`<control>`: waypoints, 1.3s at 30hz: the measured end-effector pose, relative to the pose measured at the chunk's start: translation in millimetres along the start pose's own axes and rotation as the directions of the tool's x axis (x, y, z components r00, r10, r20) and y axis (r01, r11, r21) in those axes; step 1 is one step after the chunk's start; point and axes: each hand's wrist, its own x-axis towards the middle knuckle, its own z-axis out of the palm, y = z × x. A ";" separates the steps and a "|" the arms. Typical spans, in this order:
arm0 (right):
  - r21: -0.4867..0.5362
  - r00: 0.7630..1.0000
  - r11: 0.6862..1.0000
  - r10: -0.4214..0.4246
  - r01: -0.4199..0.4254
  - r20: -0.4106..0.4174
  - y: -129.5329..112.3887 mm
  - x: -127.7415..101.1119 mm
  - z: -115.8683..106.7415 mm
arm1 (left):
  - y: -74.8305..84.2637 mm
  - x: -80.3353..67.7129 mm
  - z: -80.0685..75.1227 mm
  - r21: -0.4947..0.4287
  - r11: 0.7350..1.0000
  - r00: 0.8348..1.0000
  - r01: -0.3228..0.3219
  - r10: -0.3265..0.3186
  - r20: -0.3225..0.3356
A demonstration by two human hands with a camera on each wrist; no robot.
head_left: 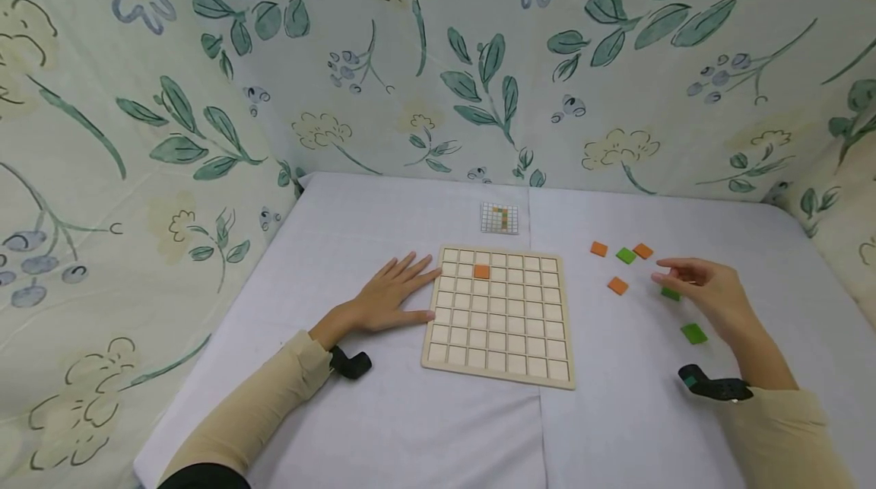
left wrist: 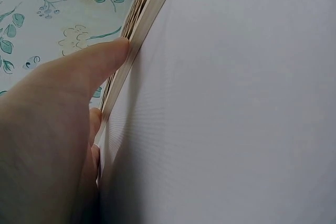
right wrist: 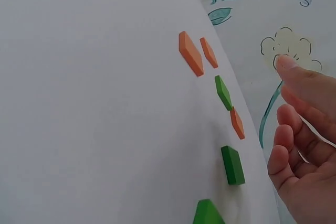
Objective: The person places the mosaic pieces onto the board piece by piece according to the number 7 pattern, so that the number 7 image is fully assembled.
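Holding the wooden board (head_left: 499, 314) flat with my spread left hand (head_left: 390, 299), my loose right hand (head_left: 705, 291) hovers near a light, stiff green tile (head_left: 671, 293), best pinched by its edges.

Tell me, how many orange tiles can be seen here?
4. One orange tile sits in the wooden grid board; three lie loose to its right: far-left, far-right, nearest. The right hand may hide more.

head: I look down over table (head_left: 383, 413) | wrists: low, close, skimming it | shared: grid board (head_left: 498, 367), loose tiles (head_left: 618, 285)
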 end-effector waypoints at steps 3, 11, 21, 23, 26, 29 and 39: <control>0.007 1.000 1.000 0.012 -0.012 -0.003 7.4 -0.6 -2.9 | 0.3 0.5 -0.8 0.003 1.000 1.000 -0.004 0.004 -0.003; -0.023 0.997 0.997 0.077 -0.078 -0.005 18.3 -2.9 -6.3 | 1.5 1.5 -2.8 0.010 1.000 1.000 -0.013 0.013 -0.011; -0.052 0.994 0.993 0.107 -0.107 0.005 35.7 -3.5 -7.4 | 0.8 1.6 -1.2 0.001 1.000 1.000 -0.017 0.017 -0.019; -0.059 0.996 0.994 0.092 -0.091 0.007 38.9 -3.4 -7.5 | 0.6 1.7 -0.6 0.002 1.000 1.000 -0.016 0.016 -0.018; -0.067 0.997 0.995 0.077 -0.076 0.012 42.2 -3.4 -7.2 | 0.4 1.8 0.2 0.005 1.000 1.000 -0.012 0.012 -0.016; -0.075 0.997 0.994 0.075 -0.074 0.016 44.0 -4.0 -6.7 | 0.4 1.6 0.5 0.005 1.000 1.000 -0.010 0.010 -0.013; -0.101 0.999 0.994 0.043 -0.041 0.020 47.0 -4.6 -6.9 | 0.6 0.1 -0.7 0.006 1.000 1.000 -0.008 0.008 -0.008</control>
